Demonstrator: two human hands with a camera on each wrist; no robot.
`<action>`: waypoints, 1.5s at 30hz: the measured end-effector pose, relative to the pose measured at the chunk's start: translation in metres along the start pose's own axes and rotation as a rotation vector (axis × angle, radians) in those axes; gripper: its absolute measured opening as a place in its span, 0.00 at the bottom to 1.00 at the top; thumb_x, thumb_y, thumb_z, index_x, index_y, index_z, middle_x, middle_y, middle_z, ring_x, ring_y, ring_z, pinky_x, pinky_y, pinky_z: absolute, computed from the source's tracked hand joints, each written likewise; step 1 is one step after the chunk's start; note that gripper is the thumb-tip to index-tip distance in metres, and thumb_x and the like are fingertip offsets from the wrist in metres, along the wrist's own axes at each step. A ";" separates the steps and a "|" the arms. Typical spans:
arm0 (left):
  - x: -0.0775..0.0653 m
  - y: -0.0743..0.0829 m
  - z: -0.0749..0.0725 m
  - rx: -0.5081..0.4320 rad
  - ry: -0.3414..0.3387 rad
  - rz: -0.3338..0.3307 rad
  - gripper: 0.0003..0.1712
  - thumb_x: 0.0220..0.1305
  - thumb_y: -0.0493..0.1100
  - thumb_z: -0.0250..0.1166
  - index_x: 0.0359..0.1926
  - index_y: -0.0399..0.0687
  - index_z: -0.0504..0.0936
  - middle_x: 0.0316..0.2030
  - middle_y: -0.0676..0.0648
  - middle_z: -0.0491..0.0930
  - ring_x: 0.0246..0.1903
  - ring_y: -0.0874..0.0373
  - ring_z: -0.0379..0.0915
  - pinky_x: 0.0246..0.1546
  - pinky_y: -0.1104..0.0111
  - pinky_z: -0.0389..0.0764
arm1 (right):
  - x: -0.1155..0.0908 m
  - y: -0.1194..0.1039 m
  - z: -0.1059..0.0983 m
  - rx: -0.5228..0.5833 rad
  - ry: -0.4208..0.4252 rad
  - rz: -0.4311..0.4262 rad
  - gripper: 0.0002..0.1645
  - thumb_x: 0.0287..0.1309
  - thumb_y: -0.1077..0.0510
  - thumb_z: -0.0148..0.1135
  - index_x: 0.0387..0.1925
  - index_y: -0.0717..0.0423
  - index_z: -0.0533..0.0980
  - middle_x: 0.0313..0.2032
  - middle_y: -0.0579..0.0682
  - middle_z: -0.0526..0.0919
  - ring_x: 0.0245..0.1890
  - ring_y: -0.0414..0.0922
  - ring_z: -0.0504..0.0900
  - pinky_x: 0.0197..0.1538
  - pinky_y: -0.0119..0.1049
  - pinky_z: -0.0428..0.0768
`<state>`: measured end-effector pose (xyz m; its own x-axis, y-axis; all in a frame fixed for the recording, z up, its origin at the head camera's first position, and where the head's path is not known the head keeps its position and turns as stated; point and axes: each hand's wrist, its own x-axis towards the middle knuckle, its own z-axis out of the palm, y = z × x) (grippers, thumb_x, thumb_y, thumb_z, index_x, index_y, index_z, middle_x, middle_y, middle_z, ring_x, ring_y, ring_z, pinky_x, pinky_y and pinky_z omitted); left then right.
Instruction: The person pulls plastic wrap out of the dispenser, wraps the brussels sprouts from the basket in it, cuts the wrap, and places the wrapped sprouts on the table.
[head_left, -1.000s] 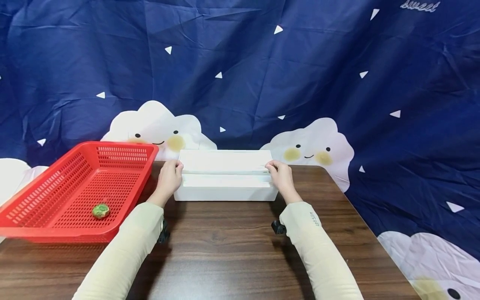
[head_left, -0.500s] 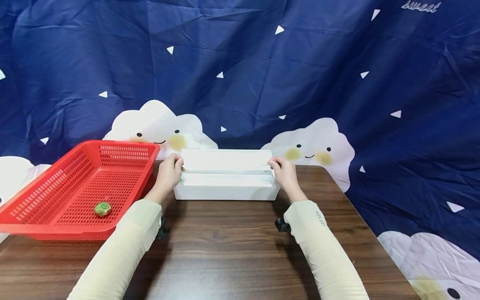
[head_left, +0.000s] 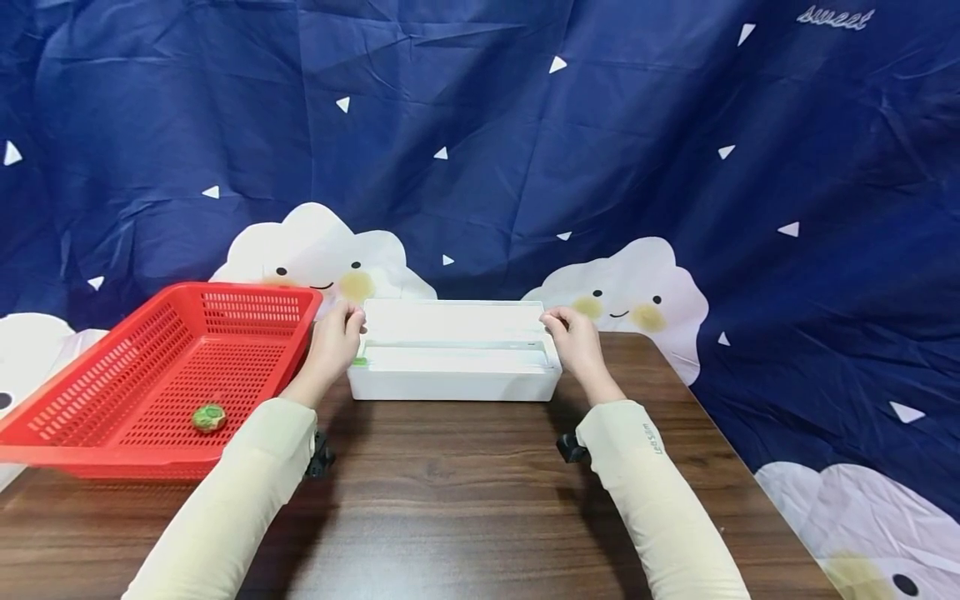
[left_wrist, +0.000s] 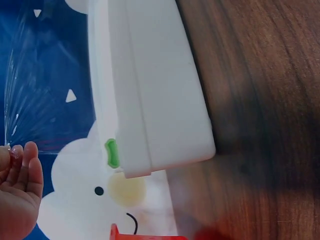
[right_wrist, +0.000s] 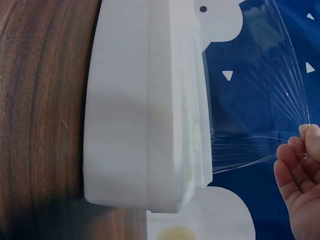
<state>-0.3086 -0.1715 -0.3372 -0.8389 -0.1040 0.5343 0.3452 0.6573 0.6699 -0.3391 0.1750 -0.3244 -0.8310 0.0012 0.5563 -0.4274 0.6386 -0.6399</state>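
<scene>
A long white cling film dispenser [head_left: 453,386] stands on the table with its lid raised toward the back. My left hand [head_left: 332,342] pinches one corner of a sheet of cling film [left_wrist: 45,105], which stretches taut from the box in the left wrist view. At the box's other end, my right hand [head_left: 576,342] pinches the opposite corner; there the film [right_wrist: 260,85] gathers into creases toward the fingertips. A green slider [left_wrist: 112,153] shows at the left end of the box. In the head view the clear film hardly shows.
A red plastic basket [head_left: 112,456] stands to the left, close to my left forearm, with a small round green vegetable [head_left: 208,418] in it. Dark wooden table [head_left: 450,483] lies in front of the box. A blue curtain [head_left: 480,125] with clouds hangs behind.
Both hands have risen a little and spread slightly apart while still pinching the film. The green slider at the box's left end has come into view.
</scene>
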 end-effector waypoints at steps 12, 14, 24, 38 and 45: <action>0.003 0.011 -0.008 -0.038 0.010 -0.011 0.07 0.68 0.36 0.48 0.33 0.38 0.70 0.29 0.40 0.75 0.31 0.49 0.72 0.32 0.62 0.71 | 0.000 -0.014 -0.012 0.022 0.001 -0.032 0.09 0.60 0.61 0.57 0.31 0.64 0.79 0.28 0.56 0.79 0.29 0.47 0.74 0.35 0.37 0.71; 0.004 0.014 -0.011 -0.039 0.020 0.000 0.08 0.68 0.36 0.48 0.33 0.37 0.70 0.29 0.40 0.75 0.30 0.50 0.71 0.32 0.62 0.71 | 0.000 -0.016 -0.015 0.027 0.003 -0.046 0.08 0.60 0.62 0.57 0.31 0.65 0.78 0.27 0.56 0.79 0.29 0.46 0.73 0.36 0.37 0.71; 0.006 0.027 -0.024 -0.061 0.033 0.020 0.09 0.69 0.36 0.47 0.34 0.35 0.71 0.29 0.40 0.75 0.30 0.51 0.69 0.32 0.64 0.69 | -0.001 -0.030 -0.027 0.034 0.031 -0.128 0.08 0.59 0.64 0.58 0.28 0.66 0.78 0.26 0.56 0.79 0.28 0.46 0.73 0.33 0.33 0.70; 0.002 0.042 -0.042 -0.084 0.043 0.087 0.11 0.69 0.37 0.48 0.34 0.34 0.72 0.29 0.39 0.76 0.30 0.51 0.69 0.30 0.66 0.67 | -0.006 -0.045 -0.046 0.036 0.041 -0.200 0.07 0.59 0.64 0.59 0.29 0.65 0.78 0.28 0.56 0.79 0.29 0.45 0.73 0.33 0.30 0.69; -0.002 0.047 -0.050 -0.106 0.049 0.111 0.10 0.69 0.38 0.49 0.35 0.34 0.72 0.29 0.39 0.77 0.30 0.53 0.69 0.29 0.67 0.67 | -0.011 -0.054 -0.056 0.054 0.046 -0.224 0.07 0.58 0.63 0.59 0.29 0.64 0.79 0.28 0.54 0.79 0.28 0.42 0.73 0.32 0.26 0.69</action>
<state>-0.2697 -0.1777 -0.2811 -0.7722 -0.0728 0.6312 0.4796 0.5848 0.6542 -0.2875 0.1834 -0.2664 -0.6963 -0.0998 0.7108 -0.6191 0.5845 -0.5244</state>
